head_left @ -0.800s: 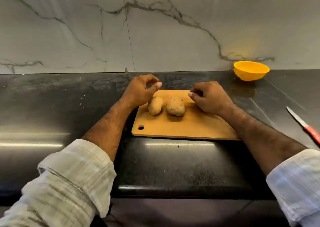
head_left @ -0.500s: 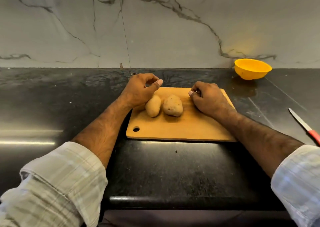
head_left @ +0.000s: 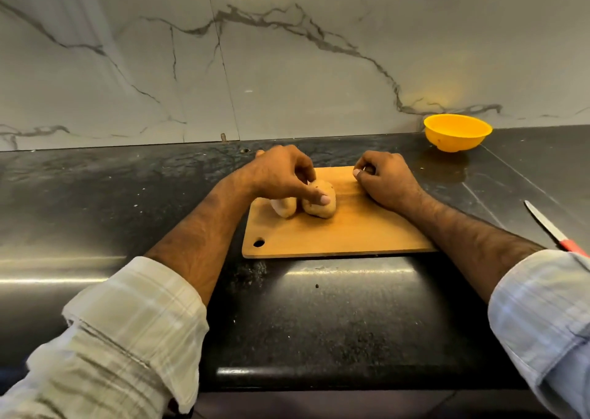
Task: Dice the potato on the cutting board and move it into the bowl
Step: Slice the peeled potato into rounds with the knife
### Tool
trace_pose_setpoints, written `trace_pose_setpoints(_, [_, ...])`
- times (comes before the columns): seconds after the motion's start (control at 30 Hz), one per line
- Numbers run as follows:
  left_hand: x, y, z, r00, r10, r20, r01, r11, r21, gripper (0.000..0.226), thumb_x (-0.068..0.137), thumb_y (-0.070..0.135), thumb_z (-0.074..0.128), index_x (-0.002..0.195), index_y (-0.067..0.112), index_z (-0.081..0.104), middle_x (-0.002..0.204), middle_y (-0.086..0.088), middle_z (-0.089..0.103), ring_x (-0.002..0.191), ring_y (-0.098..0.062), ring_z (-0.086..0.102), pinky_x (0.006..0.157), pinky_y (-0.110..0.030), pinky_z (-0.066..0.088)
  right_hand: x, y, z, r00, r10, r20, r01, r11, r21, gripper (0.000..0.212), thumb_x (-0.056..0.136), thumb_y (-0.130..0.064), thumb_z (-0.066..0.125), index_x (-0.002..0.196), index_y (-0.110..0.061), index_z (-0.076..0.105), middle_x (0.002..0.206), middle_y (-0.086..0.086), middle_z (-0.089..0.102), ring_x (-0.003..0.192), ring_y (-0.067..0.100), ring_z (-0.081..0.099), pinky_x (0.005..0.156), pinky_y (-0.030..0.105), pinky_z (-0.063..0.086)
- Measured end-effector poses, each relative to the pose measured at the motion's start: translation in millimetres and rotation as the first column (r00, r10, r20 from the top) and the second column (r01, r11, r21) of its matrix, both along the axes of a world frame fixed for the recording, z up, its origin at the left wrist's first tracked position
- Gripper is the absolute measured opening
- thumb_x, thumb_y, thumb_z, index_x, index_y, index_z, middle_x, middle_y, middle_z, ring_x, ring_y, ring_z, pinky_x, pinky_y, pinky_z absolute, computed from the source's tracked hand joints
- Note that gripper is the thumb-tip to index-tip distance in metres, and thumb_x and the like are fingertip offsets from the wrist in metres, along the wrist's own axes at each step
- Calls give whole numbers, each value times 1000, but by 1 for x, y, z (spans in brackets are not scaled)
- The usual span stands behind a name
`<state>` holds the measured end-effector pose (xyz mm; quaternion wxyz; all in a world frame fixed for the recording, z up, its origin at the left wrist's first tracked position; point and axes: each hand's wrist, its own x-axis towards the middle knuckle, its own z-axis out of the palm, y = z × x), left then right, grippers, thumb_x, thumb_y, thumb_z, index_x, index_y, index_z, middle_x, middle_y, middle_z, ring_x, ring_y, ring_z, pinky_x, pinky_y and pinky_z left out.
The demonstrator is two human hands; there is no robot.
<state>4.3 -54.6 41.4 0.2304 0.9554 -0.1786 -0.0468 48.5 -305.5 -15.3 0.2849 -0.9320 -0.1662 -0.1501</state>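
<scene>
Your left hand (head_left: 281, 176) has come down over the two potatoes (head_left: 319, 203) on the wooden cutting board (head_left: 338, 236), thumb and fingers now closing on the right-hand one. Your right hand (head_left: 388, 181) rests curled on the board, holding nothing. Red-handled knife (head_left: 557, 232) untouched; yellow bowl (head_left: 457, 132) well apart. Dicing not started.

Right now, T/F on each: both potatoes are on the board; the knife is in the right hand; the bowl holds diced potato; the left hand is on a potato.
1. Both potatoes lie on the cutting board: true.
2. Right hand holds the knife: false, it lies apart on the counter.
3. The yellow bowl holds dice: false, potatoes are whole.
4. Left hand grips a potato: true.
</scene>
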Motion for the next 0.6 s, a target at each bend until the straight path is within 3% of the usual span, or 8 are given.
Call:
trace_pose_setpoints(0.13, [4, 0, -2, 997, -71, -1, 71, 992, -100, 39, 87, 39, 84, 120, 23, 71, 113, 9, 72, 107, -7, 67, 99, -37, 55, -6, -5, 2, 1000, -7, 24, 7, 1000, 21, 13, 95, -29, 67, 99, -19, 76, 86, -5, 70, 82, 13, 63, 78, 41, 59])
trace_pose_setpoints(0.23, [2, -3, -5, 995, -93, 33, 95, 993, -66, 33, 95, 34, 76, 127, 28, 72, 122, 11, 69, 112, -6, 64, 103, -43, 53, -17, -12, 6, 1000, -17, -20, 17, 999, -42, 12, 96, -28, 69, 101, -21, 77, 92, -6, 71, 87, 11, 64, 79, 35, 57])
trace_pose_setpoints(0.4, [-6, -14, -2, 996, -59, 61, 48, 984, 172, 65, 85, 62, 78, 144, 44, 57, 144, 9, 56, 132, -17, 50, 111, -51, 38, -43, -21, 13, 995, -80, -57, 74, 992, -101, 7, 95, -29, 71, 96, -24, 76, 88, -8, 67, 86, 11, 63, 72, 26, 48])
trace_pose_setpoints(0.5, [-10, -17, 4, 993, -52, 104, 16, 949, 316, 66, 83, 70, 75, 142, 46, 57, 146, 9, 54, 135, -20, 49, 111, -54, 34, -63, -45, 18, 990, -133, -54, 125, 983, -134, 9, 94, -30, 72, 92, -22, 76, 88, -8, 68, 86, 12, 63, 73, 29, 51])
trace_pose_setpoints(0.6, [-18, -41, 14, 984, -36, 175, -37, 917, 398, 57, 89, 65, 71, 139, 40, 60, 147, 7, 56, 138, -23, 48, 116, -57, 29, -84, -88, 25, 973, -224, -61, 211, 962, -171, 7, 88, -29, 73, 86, -22, 76, 89, -4, 74, 87, 16, 67, 76, 31, 54])
